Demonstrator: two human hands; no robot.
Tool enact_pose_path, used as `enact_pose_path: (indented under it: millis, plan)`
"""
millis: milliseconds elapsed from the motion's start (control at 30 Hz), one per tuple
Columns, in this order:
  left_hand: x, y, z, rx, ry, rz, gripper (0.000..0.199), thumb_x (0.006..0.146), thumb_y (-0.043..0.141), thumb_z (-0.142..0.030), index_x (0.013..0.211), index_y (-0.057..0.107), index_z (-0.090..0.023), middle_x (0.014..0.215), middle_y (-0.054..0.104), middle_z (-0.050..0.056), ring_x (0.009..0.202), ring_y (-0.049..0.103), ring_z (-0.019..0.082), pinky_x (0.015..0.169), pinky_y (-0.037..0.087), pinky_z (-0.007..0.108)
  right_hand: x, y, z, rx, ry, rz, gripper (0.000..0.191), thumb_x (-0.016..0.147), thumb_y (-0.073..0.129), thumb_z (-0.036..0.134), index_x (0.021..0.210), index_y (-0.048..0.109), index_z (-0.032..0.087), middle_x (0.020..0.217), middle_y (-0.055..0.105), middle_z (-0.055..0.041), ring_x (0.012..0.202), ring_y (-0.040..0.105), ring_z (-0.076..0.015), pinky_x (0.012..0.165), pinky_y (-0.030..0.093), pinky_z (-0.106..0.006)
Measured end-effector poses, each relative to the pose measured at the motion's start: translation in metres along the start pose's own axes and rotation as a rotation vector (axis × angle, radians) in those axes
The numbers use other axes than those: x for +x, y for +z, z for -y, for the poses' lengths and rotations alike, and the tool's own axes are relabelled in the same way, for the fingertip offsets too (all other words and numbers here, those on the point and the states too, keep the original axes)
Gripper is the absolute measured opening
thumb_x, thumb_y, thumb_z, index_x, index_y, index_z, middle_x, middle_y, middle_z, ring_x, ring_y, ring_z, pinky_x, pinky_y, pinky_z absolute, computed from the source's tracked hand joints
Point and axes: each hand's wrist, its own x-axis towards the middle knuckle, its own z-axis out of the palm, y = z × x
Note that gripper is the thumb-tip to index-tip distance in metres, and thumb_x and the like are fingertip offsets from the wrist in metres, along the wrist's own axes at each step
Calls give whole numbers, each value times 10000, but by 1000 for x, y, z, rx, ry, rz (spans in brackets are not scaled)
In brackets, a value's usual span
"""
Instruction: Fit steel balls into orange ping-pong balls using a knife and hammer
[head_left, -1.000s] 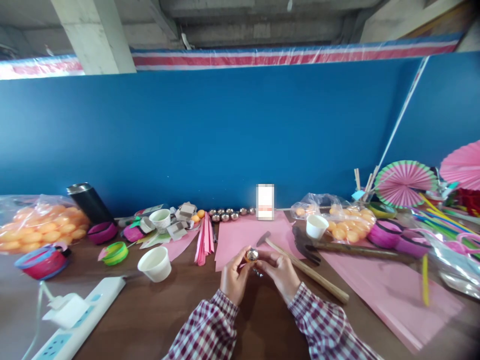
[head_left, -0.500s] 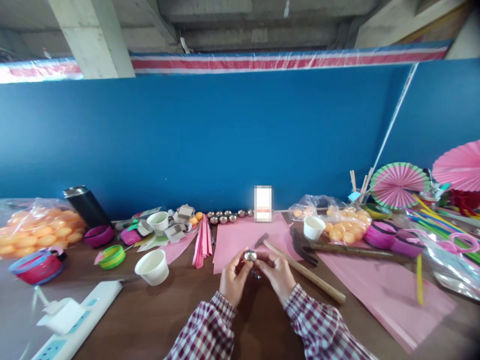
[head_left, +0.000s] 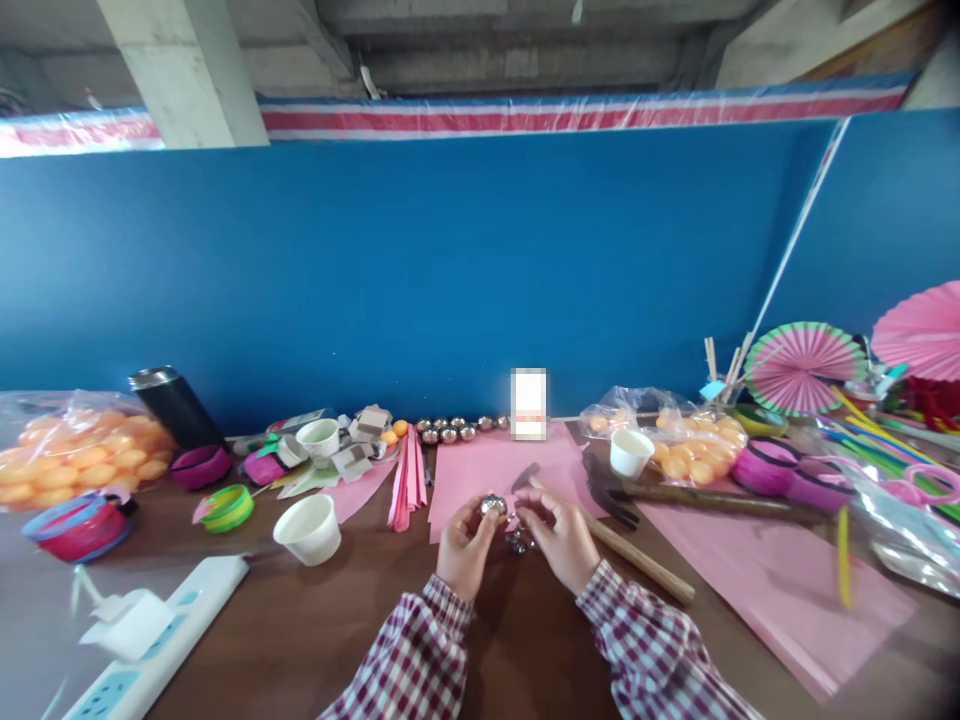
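"Hand status?"

"Left hand (head_left: 463,556) grips a silver ball (head_left: 493,504) above the brown tabletop (head_left: 360,630); right hand (head_left: 562,540) is curled just beside it (whether it holds anything, I cannot tell from here)."

"Failure risk?"

"Slipping: a loosened left grip could let the round, mirror-bright ball drop and roll. A careless wrist could scatter the small glinting pieces (head_left: 517,543) between the hands."

"Materials?"

"Flat pink paper (head_left: 480,465) beyond the ball, and a hammer (head_left: 651,563) with a straight wooden handle nearby."

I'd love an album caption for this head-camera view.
Left hand holding a shiny silver ball, right hand close by, a wooden-handled hammer lying alongside.
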Motion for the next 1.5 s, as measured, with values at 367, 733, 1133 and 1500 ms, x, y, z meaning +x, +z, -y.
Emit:
enact_pose_path:
  millis: [367, 733, 1133, 1500]
  plan:
    - [8, -4, -7, -297, -131, -207, 215, 644, 650, -238, 793, 594, -93, 757, 640, 81, 674, 612, 131, 605, 515, 225, 0, -19, -5, -805, -107, 156, 186, 799, 419, 232, 825, 601, 207, 828, 637, -18, 796, 572, -134, 723, 395, -223]
    - [11, -9, -2, -202, -61, -93, 402, 594, 687, -216, 974, 577, -148, 849, 615, 41, 675, 580, 78, 658, 484, 197, 2, -48, 10, -1274, 138, 87, 217, 789, 410, 234, 949, 557, 215, 903, 561, -69, 803, 502, -190, 640, 351, -269]
    - [20, -26, -9, 131, 110, -108, 516, 567, 681, -287, 1042, 527, -156, 907, 597, 68, 689, 607, 137, 649, 514, 282, 1, -38, 7, -1293, 105, 37, 273, 825, 305, 154, 1007, 497, 221, 876, 536, -60, 802, 515, -163, 615, 338, -248]
    - [30, -39, -1, 379, 162, -199, 406, 559, 654, -227, 950, 589, -139, 756, 624, 43, 529, 538, 92, 500, 451, 201, -12, -14, 22, -1135, -205, 28, 384, 869, 297, 337, 1253, 286, 337, 819, 603, 17, 603, 569, -104, 483, 347, -200]
